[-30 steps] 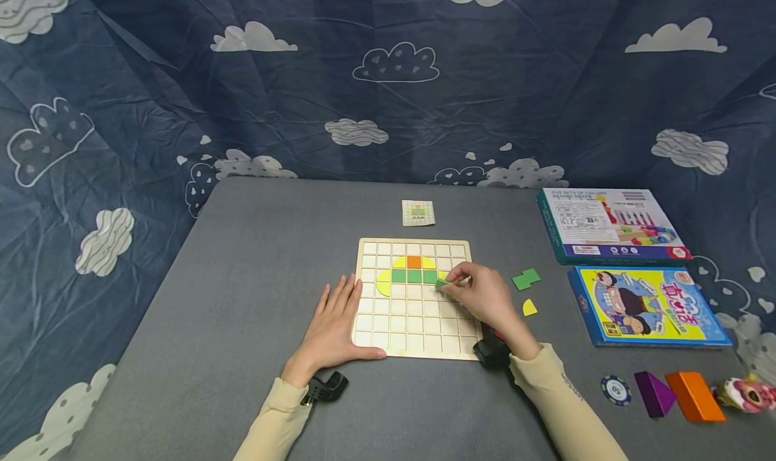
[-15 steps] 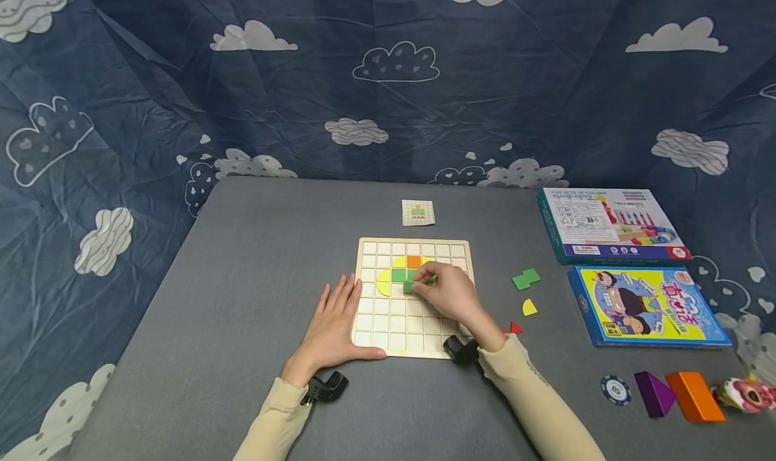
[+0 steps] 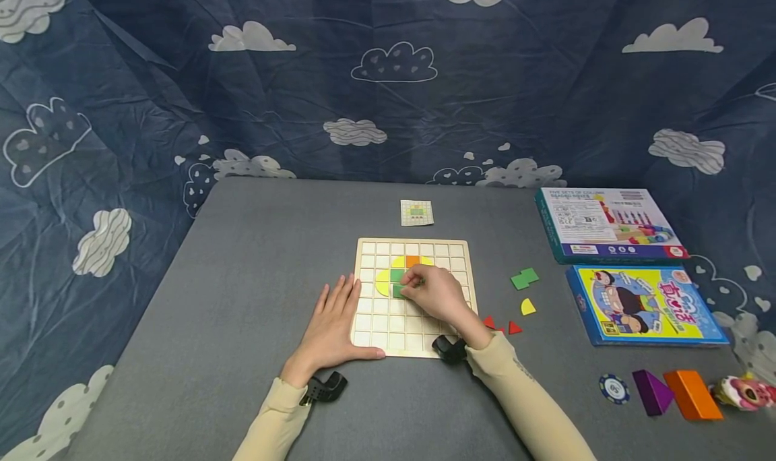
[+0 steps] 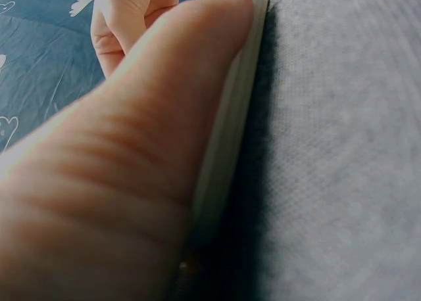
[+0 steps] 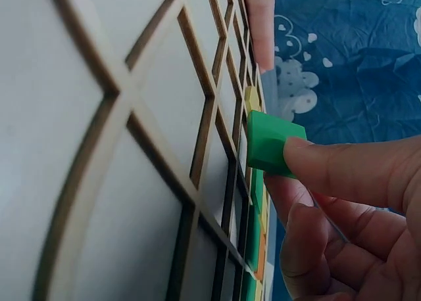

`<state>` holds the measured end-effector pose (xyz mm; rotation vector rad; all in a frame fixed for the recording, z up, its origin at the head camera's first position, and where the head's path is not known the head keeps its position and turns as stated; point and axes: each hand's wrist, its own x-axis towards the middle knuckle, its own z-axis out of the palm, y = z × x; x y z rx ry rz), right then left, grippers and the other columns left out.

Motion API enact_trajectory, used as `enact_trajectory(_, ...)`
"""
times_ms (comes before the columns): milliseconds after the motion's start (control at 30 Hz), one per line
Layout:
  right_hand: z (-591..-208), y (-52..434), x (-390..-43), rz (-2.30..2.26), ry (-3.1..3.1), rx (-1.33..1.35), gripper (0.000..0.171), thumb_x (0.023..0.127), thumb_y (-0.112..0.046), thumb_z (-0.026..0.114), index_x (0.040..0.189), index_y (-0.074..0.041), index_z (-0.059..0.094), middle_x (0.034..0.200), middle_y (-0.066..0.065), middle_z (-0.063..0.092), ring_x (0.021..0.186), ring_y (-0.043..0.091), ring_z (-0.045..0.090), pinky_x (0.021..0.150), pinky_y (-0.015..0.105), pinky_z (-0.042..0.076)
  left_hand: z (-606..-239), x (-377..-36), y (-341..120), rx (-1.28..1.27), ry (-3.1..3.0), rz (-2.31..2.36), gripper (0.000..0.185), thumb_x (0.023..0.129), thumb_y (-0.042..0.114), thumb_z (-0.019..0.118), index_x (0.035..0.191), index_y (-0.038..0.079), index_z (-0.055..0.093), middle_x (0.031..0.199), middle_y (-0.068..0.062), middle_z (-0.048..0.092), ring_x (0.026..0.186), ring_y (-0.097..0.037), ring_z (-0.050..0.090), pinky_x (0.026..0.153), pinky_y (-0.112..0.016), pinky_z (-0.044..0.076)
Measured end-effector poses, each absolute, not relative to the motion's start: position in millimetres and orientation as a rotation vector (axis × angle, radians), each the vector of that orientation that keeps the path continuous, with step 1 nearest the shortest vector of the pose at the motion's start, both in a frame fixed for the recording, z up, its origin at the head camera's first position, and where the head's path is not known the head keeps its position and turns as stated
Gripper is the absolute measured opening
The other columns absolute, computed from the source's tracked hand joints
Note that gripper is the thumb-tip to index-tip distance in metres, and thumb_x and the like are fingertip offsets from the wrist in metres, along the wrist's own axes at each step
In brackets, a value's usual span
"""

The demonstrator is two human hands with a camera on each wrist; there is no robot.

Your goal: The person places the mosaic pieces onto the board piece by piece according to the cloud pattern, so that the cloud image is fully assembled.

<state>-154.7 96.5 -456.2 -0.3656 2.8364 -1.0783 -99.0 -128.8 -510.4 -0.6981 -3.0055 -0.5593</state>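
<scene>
A wooden grid board (image 3: pixel 400 340) lies in front of me. My left hand (image 3: pixel 330 326) rests at its left side with straight fingers, thumb along the front edge; the left wrist view shows that thumb against the board's side. Between thumb and forefinger my right hand (image 3: pixel 433 292) pinches a green square tile (image 5: pixel 270 140), held tilted just over the grid in the right wrist view. Set in the board are an orange square (image 3: pixel 412 261), yellow curved pieces (image 3: pixel 382 282) and a row of green squares (image 3: pixel 397 275), partly hidden behind the right hand.
Behind the board lies a small pattern card (image 3: pixel 417 213). To the right are green tiles (image 3: pixel 524 278), a yellow piece (image 3: pixel 528 306) and red triangles (image 3: pixel 514 327). Farther right: two boxes (image 3: pixel 649 306), a chip (image 3: pixel 614 389), purple (image 3: pixel 653 392) and orange blocks (image 3: pixel 693 395), a figurine (image 3: pixel 746 392).
My right hand has moved left across the board with the green tile, from the row's right end to below its left end. Red triangles have come into sight. The left hand stays put.
</scene>
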Motion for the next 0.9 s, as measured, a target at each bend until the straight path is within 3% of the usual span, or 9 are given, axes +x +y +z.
enact_trajectory(433,-456.7,91.9,-157.4,-0.987,2.871,-0.376,0.006,0.081,-0.018,0.076,0.081,-0.017,0.071,0.070,-0.010,0.062,0.062,0.008,0.054,0.057,0.030,0.043,-510.4,-99.2,-129.1,-0.698,-3.011,-0.553,0.129,0.064,0.087,0.052,0.152,0.003,0.009,0.157,-0.015,0.006,0.143,-0.026,0.000,0.114,-0.044,-0.004)
enact_trajectory(700,-456.0,91.9,-161.6,-0.977,2.871,-0.388,0.004,0.083,-0.017,0.074,0.083,-0.013,0.074,0.076,-0.009,0.066,0.075,0.014,0.062,0.061,0.033,0.047,-509.6,-98.7,-129.2,-0.690,-3.019,-0.551,0.129,0.064,0.086,0.054,0.152,0.003,0.008,0.157,-0.014,0.006,0.143,-0.025,-0.001,0.114,-0.044,-0.004)
enact_trajectory(900,-456.4,91.8,-163.9,-0.989,2.863,-0.392,0.003,0.082,-0.015,0.074,0.079,-0.013,0.074,0.070,-0.009,0.064,0.065,0.011,0.057,0.056,0.030,0.044,-509.7,-98.7,-129.1,-0.691,-3.017,-0.550,0.129,0.064,0.087,0.053,0.152,0.003,0.008,0.157,-0.014,0.006,0.143,-0.025,0.000,0.114,-0.044,-0.004)
